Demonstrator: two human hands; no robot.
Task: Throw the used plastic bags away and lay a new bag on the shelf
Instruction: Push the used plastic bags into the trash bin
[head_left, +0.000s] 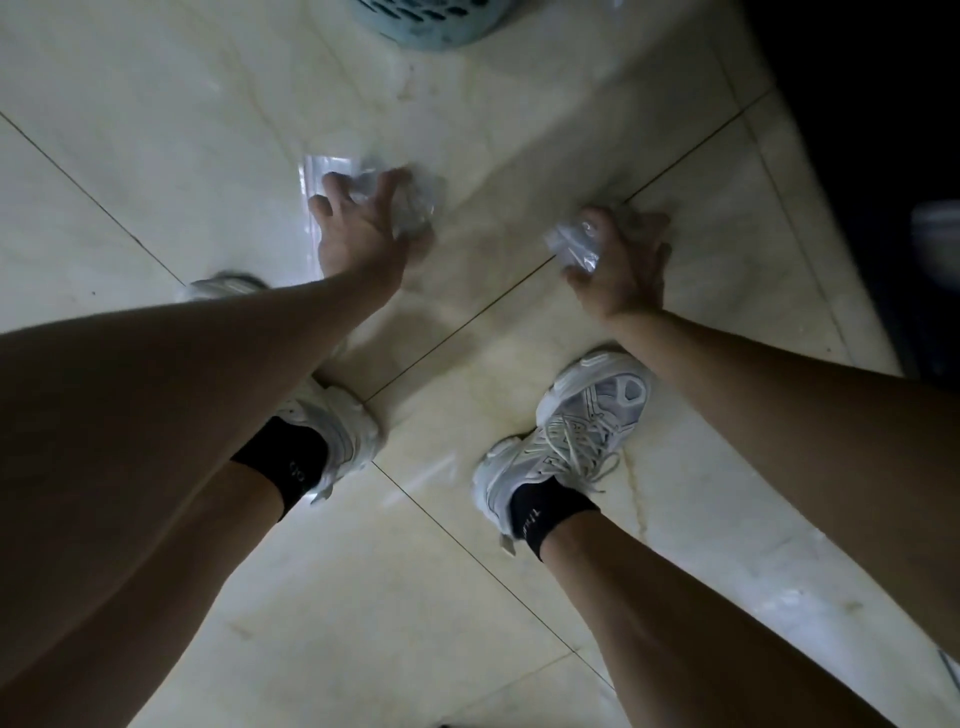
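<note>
I look straight down at a pale tiled floor. My left hand (358, 234) is low over the floor, its fingers curled around a crumpled clear plastic bag (415, 205), part of which lies flat on the tile at its left. My right hand (621, 265) grips a second scrunched clear plastic bag (574, 244), bunched against the palm. Both bags are transparent and blurred. No shelf is in view.
A light blue perforated basket (431, 23) stands at the top edge, beyond the hands. My two feet in white sneakers (571, 436) and black socks stand below the hands. A dark area (883, 156) runs along the right side.
</note>
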